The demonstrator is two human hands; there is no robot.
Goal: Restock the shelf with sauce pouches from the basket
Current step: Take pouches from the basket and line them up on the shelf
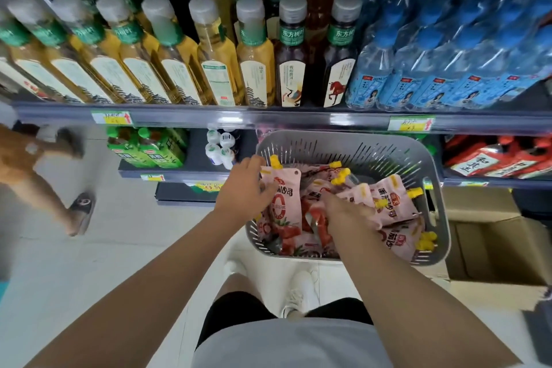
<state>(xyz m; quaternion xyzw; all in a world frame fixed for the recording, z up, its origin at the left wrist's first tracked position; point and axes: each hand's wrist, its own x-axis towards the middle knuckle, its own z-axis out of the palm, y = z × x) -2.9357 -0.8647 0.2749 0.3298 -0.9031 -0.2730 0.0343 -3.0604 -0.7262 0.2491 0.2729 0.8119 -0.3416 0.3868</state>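
Head view, from the left: another person's leg (38,182) in a slipper stands on the pale floor, and green bottles (149,146) sit on a low shelf (179,172). The left hand (248,185) reaches over the left rim of the grey basket (343,140), its fingers curled round the left edge of a pink sauce pouch (283,188) with a yellow cap, which stands upright against the basket's left wall. Just beside it, the right hand (348,209) is pushed down among the other sauce pouches (394,203) heaped in the basket. Its fingertips are buried, so whether it grips one cannot be told. Right of the basket sits an open cardboard box (493,236), with red packs (493,158) on the shelf above it.
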